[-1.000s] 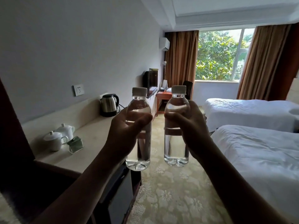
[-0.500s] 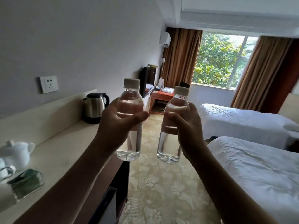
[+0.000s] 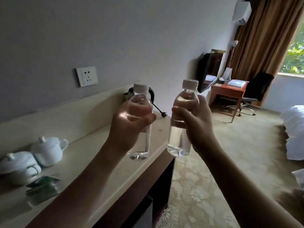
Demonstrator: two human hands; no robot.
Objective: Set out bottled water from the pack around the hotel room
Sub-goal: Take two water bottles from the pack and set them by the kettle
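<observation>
Bottled water: two small clear bottles with white caps are held up in the head view, one in each hand. The left bottle (image 3: pixel 139 122) is gripped round its upper body by the left hand (image 3: pixel 126 129), above the pale counter (image 3: pixel 92 142) on the left. The right bottle (image 3: pixel 182 119) is gripped likewise by the right hand (image 3: pixel 194 122), tilted slightly, over the counter's outer edge and the patterned carpet (image 3: pixel 230 145).

Handling, as judged: both are full, so moderately heavy for their size; thin plastic walls are likely to flex if squeezed; smooth sides may slip. The mid-body or shoulder is best taken, and the flat base set down first.

Hard to make out: a kettle (image 3: pixel 151 94) is mostly hidden behind the left bottle. Two white lidded cups (image 3: pixel 49 150) and green packets (image 3: pixel 42 188) on the near counter are blurred. The pack is not in view. The bed (image 3: pixel 294 129) is cut off at the right edge.
</observation>
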